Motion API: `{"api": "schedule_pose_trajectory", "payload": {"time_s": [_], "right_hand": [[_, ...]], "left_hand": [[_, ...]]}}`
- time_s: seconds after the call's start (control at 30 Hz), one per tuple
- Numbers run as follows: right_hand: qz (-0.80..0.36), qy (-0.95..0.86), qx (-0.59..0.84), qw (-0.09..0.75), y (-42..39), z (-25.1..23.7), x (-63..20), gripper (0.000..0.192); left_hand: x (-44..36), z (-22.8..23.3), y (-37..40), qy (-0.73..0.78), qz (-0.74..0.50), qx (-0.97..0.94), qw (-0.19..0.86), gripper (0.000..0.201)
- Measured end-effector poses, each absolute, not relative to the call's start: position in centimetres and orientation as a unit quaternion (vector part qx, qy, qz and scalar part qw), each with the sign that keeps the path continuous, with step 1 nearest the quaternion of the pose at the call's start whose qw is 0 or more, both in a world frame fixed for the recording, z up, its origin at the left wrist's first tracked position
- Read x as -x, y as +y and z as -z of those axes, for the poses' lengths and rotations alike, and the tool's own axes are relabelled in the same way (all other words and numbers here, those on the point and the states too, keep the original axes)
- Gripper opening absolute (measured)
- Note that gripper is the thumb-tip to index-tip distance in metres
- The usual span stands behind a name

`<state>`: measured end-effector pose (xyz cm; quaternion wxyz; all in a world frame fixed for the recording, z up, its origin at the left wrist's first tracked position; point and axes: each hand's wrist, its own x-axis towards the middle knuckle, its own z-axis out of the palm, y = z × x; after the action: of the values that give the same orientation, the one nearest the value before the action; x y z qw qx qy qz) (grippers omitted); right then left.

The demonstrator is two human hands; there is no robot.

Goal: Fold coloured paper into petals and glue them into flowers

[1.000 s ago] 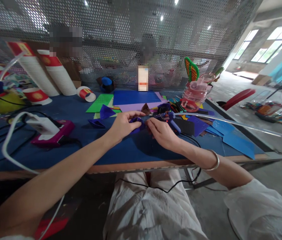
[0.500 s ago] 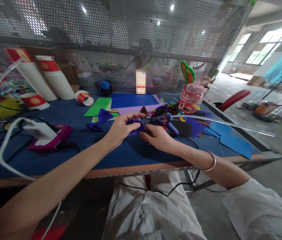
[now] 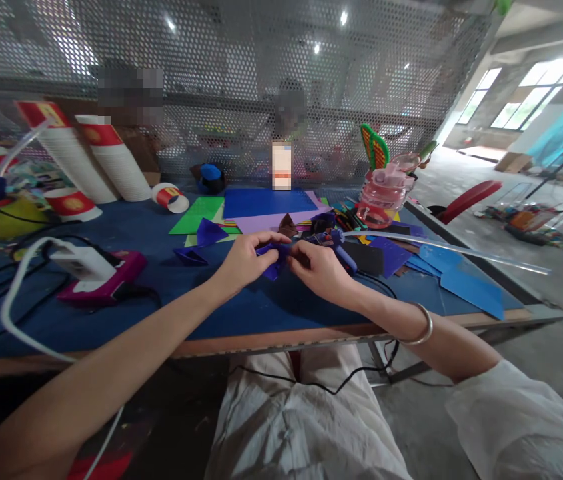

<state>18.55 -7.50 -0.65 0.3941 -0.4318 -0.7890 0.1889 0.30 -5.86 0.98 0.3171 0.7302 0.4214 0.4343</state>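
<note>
The folded violet piece (image 3: 273,271) is creased and angular, located between the hands above the blue worktop (image 3: 241,317). The left hand (image 3: 247,261) has its grip pinching the piece; whether the right hand (image 3: 324,272) pinches its edge cannot be determined. A perforated screen (image 3: 241,87) stands behind.

Two tall stacks of red and white paper cups (image 3: 126,167) lean on the left side, and one more cup (image 3: 162,196) lies on its side near them. A big white plug (image 3: 81,261) sits in a purple power block (image 3: 134,265). A see-through pink bottle (image 3: 382,201) stands on the right. A gray metal screen (image 3: 231,120) full of little holes rises behind. Farther off are a red chair (image 3: 476,199), a brown box (image 3: 511,162) and bright windows (image 3: 550,85).
</note>
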Motion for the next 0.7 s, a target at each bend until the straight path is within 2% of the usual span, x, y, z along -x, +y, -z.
{"api": "schedule_pose_trajectory", "payload": {"time_s": [0.2,0.6,0.7], "right_hand": [[-0.165,-0.799,0.424,0.392,-7.3,0.7,-18.8,0.013],[-0.226,-0.782,0.43,0.391,-7.9,0.4,-18.8,0.023],[-0.22,-0.784,0.431,0.388,-7.9,0.5,-18.8,0.019]], "left_hand": [[-0.1,-0.7,-5.5,0.442,-0.399,-0.753,0.28,0.025],[0.3,0.1,-4.7,0.44,-0.476,-0.661,0.38,0.022],[0.3,0.1,-4.7,0.438,-0.475,-0.654,0.393,0.022]]}}
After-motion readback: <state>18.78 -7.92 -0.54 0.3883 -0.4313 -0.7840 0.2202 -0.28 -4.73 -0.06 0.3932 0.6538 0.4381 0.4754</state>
